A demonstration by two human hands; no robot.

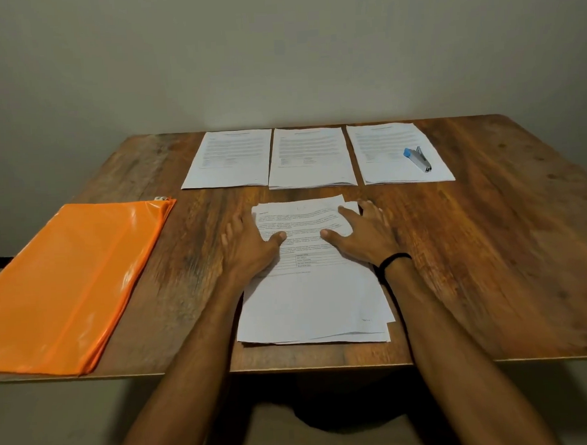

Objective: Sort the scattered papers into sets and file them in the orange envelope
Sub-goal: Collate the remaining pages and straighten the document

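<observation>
Hands: we have the left hand and the right hand lying palm down on the loose paper stack. Fingers are straight and spread, thumbs point toward each other, and neither grasps anything.
Wrist: a black wristband circles our right wrist.
Stack: it lies at the near middle of the wooden table, its sheets unevenly fanned and corners poking out at top and bottom.
Writing on the top sheet: we see printed paragraphs and a small ruled grid between our hands. We cannot read a word, and the mark at the lower right corner is too small to make out.
Sorted sets: three neat piles lie along the far edge, the left pile, middle pile and right pile. Their headings and text are too blurred to read.
Stapler: blue and silver, it lies on the right pile, any brand illegible.
Orange envelope: it lies flat at the table's left side, well apart from the stack. The frame cuts off its left edge, and a small pale tab at its far corner is unclear.
Hidden: our palms and forearms cover parts of the top sheet.
</observation>
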